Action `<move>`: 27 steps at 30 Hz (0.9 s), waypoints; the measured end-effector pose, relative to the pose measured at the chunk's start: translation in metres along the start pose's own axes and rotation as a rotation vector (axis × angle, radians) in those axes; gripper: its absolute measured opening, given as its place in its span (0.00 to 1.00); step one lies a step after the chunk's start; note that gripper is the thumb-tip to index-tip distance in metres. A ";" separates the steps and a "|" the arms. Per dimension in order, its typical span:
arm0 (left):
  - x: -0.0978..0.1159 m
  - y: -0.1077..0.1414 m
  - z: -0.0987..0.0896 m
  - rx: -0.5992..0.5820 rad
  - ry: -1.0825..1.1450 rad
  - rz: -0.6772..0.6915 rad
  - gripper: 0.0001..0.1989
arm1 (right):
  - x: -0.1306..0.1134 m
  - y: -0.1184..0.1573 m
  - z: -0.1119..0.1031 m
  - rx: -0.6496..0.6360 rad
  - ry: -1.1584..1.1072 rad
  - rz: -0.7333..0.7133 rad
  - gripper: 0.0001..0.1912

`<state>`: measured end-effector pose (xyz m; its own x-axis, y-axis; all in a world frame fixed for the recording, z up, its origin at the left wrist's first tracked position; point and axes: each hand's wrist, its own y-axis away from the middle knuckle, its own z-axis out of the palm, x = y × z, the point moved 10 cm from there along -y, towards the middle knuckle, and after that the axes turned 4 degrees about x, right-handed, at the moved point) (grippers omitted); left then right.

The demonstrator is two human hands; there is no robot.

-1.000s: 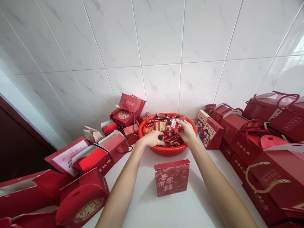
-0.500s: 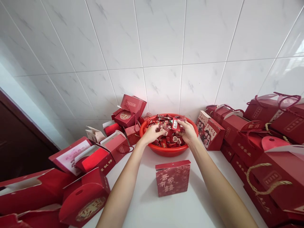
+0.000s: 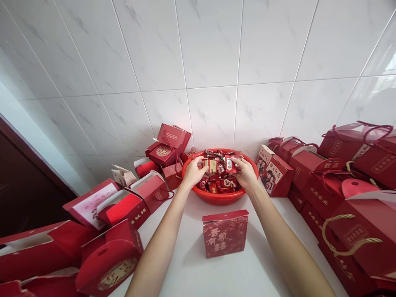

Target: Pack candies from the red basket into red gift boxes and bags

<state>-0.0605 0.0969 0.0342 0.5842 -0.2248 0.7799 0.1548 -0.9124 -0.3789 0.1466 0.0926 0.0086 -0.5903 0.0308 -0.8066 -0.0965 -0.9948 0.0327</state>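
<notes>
Large pale Chinese characters on the red box front, too stylised to read, other print too small

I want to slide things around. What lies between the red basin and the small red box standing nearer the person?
The head view shows only a bare strip of white table between red basin and small red box.
</notes>
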 end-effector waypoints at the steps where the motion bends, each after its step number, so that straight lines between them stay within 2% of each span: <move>1: 0.002 0.000 -0.002 0.002 -0.045 0.025 0.21 | 0.000 -0.001 0.000 0.002 -0.004 -0.003 0.11; 3: 0.004 0.001 -0.003 -0.018 -0.147 0.046 0.17 | 0.001 -0.002 -0.001 0.008 -0.011 0.000 0.11; 6: 0.001 0.004 0.002 -0.121 -0.266 0.052 0.13 | 0.002 -0.003 -0.002 0.012 -0.017 0.009 0.11; 9: -0.001 0.008 0.010 -0.227 -0.334 0.055 0.14 | 0.002 -0.002 -0.003 0.020 -0.023 0.012 0.11; 13: 0.000 0.010 0.013 -0.282 -0.379 0.055 0.17 | 0.002 -0.001 -0.004 0.036 -0.007 0.022 0.11; 16: 0.003 0.013 0.018 -0.328 -0.385 0.063 0.15 | 0.002 -0.001 -0.003 0.030 -0.006 0.029 0.10; 23: 0.008 0.016 0.021 -0.338 -0.450 0.089 0.11 | 0.003 -0.002 -0.002 0.016 0.023 0.024 0.12; 27: 0.006 0.012 0.019 -0.301 -0.364 0.098 0.11 | 0.001 0.000 -0.001 0.023 0.013 0.019 0.11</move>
<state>-0.0404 0.0909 0.0245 0.8339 -0.2293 0.5020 -0.1211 -0.9634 -0.2390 0.1469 0.0931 0.0071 -0.5817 0.0104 -0.8133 -0.1035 -0.9927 0.0614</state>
